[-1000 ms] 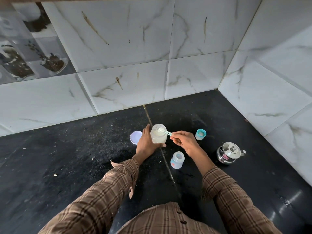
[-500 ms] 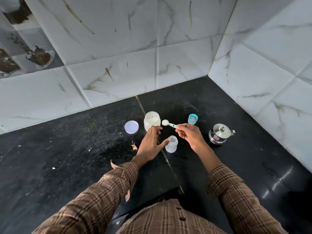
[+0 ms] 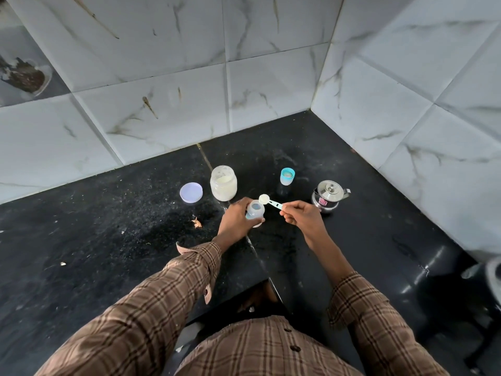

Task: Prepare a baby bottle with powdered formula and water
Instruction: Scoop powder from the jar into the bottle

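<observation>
A small clear baby bottle (image 3: 255, 209) stands uncapped on the black counter, and my left hand (image 3: 235, 221) is wrapped around its left side. My right hand (image 3: 303, 216) pinches the light-blue handle of a measuring scoop (image 3: 269, 201). The scoop's round bowl holds white powder and hovers just above the bottle's mouth, at its right rim. Behind the bottle stands an open jar of formula powder (image 3: 223, 183), its lid (image 3: 191, 192) lying flat to the left.
A teal bottle cap with the teat (image 3: 287, 176) stands behind my right hand. A small steel kettle (image 3: 328, 196) sits to the right. An orange scrap (image 3: 197, 222) lies left of my left hand. Tiled walls close the counter at the back and right.
My left hand left the powder jar and took hold of the baby bottle. My right hand carried the filled scoop from the jar over to the bottle's mouth.
</observation>
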